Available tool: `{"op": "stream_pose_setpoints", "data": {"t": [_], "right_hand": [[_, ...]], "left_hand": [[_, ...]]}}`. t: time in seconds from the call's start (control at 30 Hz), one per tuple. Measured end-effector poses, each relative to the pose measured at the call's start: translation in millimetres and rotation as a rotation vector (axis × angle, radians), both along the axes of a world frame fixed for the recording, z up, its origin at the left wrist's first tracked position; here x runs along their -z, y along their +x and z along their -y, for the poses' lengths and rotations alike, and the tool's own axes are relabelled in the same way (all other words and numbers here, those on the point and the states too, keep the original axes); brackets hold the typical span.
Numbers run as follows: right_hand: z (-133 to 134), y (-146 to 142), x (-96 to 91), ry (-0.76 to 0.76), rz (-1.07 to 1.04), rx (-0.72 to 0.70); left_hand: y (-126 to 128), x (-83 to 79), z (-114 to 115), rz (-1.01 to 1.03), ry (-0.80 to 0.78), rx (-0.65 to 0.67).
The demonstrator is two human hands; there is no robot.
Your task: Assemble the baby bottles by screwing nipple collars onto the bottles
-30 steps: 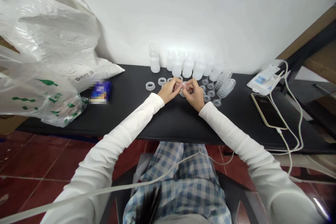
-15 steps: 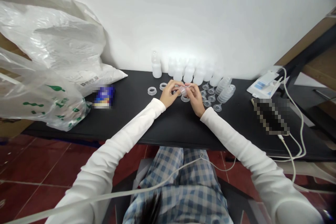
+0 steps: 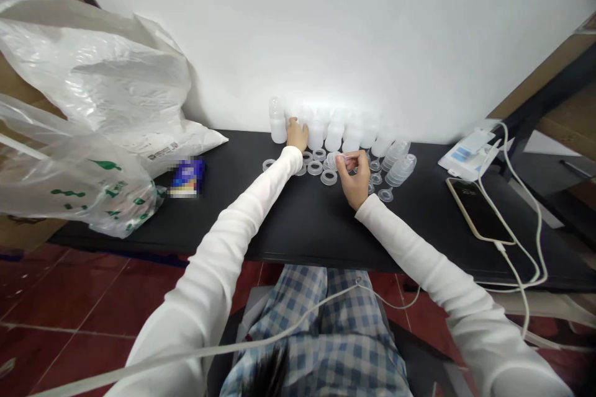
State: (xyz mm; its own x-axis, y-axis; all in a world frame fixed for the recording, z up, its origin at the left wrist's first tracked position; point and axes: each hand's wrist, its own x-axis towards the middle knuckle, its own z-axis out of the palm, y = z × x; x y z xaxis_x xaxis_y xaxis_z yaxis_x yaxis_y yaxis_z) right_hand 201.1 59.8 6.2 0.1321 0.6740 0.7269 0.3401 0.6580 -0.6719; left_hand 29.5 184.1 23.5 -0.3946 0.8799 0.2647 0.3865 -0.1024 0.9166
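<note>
My left hand [image 3: 297, 134] reaches to the back of the table, its fingers curled round a frosted white baby bottle at the left end of the row; the hand hides most of that bottle. Near the middle, my right hand [image 3: 354, 175] pinches a clear ring collar [image 3: 333, 160], with what looks like a nipple fitted in it. More ring collars [image 3: 328, 178] lie between the two hands. Other frosted bottles [image 3: 334, 136] stand along the wall. Several clear nipples [image 3: 385, 195] lie just right of my right hand.
A capped bottle [image 3: 278, 121] stands at the left. Stacked clear caps [image 3: 401, 169] lie at the right. Farther right are a phone [image 3: 479, 209] on a white cable and a white-blue packet [image 3: 468, 152]. Plastic bags [image 3: 107, 87] and a blue pack [image 3: 187, 177] are on the left.
My left hand has left the piece both hands held and moved back and left to the bottle. My right hand keeps the collar, shifting slightly to the right.
</note>
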Motion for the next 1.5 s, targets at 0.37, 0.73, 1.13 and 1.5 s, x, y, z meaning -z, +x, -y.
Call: {"op": "stream_pose_setpoints", "data": {"t": [0.37, 0.73, 1.13, 1.5], "right_hand": [[4, 0, -1.7, 0.036, 0.085, -0.006], [-3, 3, -1.4, -0.066, -0.024, -0.044], [-11, 19, -8.7, 0.003, 0.221, -0.208], [-17, 33, -10.5, 0.182, 0.647, -0.221]], "left_hand": [[-2, -14.2, -15, -0.216, -0.101, -0.037], [-19, 4.1, 61, -0.335, 0.427, -0.034], [-33, 13.6, 114, -0.821, 0.59, 0.319], [-51, 10.4, 112, -0.923, 0.584, 0.479]]}}
